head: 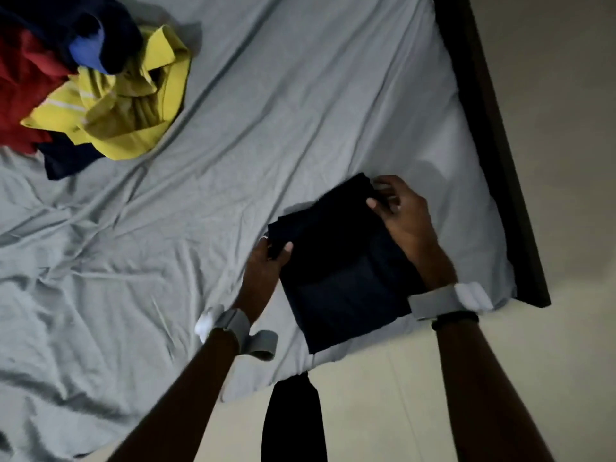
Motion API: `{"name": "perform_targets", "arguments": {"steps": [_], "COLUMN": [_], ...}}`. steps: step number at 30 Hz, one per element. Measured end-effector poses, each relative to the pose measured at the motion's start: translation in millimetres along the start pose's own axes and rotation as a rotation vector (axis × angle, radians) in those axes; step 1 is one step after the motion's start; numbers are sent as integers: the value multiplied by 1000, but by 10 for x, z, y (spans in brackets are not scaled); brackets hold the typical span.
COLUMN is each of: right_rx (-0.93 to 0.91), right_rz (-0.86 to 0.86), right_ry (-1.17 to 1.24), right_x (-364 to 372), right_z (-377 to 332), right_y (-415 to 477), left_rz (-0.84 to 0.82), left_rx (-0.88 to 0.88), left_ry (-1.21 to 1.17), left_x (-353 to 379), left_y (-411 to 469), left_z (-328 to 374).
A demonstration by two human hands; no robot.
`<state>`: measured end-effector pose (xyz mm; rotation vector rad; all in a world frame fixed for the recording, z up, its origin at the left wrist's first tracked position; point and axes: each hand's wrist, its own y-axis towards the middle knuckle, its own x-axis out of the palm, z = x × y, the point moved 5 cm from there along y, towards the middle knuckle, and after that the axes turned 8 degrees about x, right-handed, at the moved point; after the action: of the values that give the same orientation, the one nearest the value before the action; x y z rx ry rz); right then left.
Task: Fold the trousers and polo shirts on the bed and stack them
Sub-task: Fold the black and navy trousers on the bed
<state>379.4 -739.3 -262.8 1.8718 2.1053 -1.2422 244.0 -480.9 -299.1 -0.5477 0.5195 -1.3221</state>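
The dark garment (340, 281) lies at about 4 o'clock in the view, on the near right corner of the bed (266, 128). It is already folded into a compact rectangle, and whether it is trousers or a polo cannot be told. The left hand (266, 261) grips its far left corner, thumb on top and the other fingers curled under the edge. The right hand (400, 218) pinches the far right corner between thumb and bent fingers. Judging by this, the person is squaring up or setting down one finished fold, and it looks like the first piece of the stack, since no other folded piece shows beside it. Most of the task seems to be left. At 10 o'clock a loose pile (76, 81) sits well apart from the hands, with a crumpled yellow polo (133, 105) in front, a red piece (20, 81) at its left and a navy piece (100, 28) with a blue lining on top. Another dark piece pokes out beneath. None of these is folded. At 6 o'clock a dark strip (293, 418) hangs below the bed's edge, and what it is cannot be told. Grey bands (443, 300) wrap both wrists. No brand, label or writing can be read anywhere. The yellow polo shows only pale stripes.
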Motion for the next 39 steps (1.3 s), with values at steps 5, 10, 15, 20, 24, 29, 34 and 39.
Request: {"name": "perform_targets", "arguments": {"steps": [5,10,15,20,24,29,34,39], "right_rx": [96,78,70,28,-161,10,-213,-533], "right_rz": [203,143,240,439,283,162,242,35], "right_ry": [-125,-255,-225,-470,-540,-611,-402,-197], "right_x": [-32,37,-171,-118,445,620,1162,2235], "right_z": [375,737,863,665,191,99,-808,-2149], "right_y": [-252,-572,-452,-547,-714,-518,-469,-166], "left_rz": [31,60,177,343,266,196,368,437], "left_rx": [-75,-134,-111,-46,180,270,280,425], "left_ry": [58,243,167,73,339,692,419,380], "left_x": [95,244,353,403,263,54,-691,-1858], "left_y": [-154,-592,-607,-901,-900,-711,-441,28], "left_z": [-125,-463,-577,-385,-263,-425,56,430]}}
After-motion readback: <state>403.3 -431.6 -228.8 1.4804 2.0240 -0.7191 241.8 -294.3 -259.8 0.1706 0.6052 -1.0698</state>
